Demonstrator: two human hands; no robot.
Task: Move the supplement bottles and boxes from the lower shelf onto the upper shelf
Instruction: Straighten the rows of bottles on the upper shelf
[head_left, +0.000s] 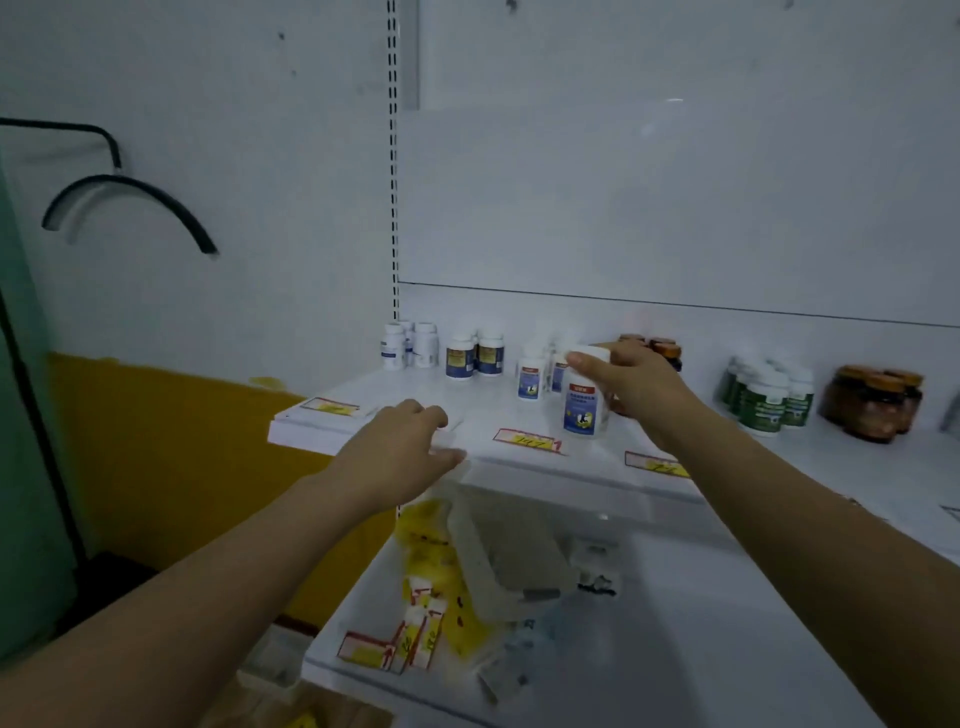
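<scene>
Both forearms reach forward over the lower shelf (701, 623), where loose price tags (415, 639) and a yellow sheet (426, 545) lie; no bottle is clearly seen on it. Right hand (631, 387): fingers wrap the held bottle (586, 410) from its right side, thumb near the cap. The bottle stands upright, long axis vertical, its base at or just above the upper shelf (467, 400); contact cannot be told. It lies near the front edge, ahead and to the right of the matching bottles (531, 378), so any move to set it in line probably runs away from the camera and slightly left. Left hand (400, 447): fingers loosely curled, grasping nothing, at the shelf's front lip, well left of the bottle.

Labelling: the held bottle carries a red band over a blue field with a dark figure; its text is too blurred to read. A red-bordered yellow shelf tag (527, 440) bears handwriting resembling "197". Green-labelled bottles (769, 397) and amber jars (872, 402) stand farther right, unreadable.
</scene>
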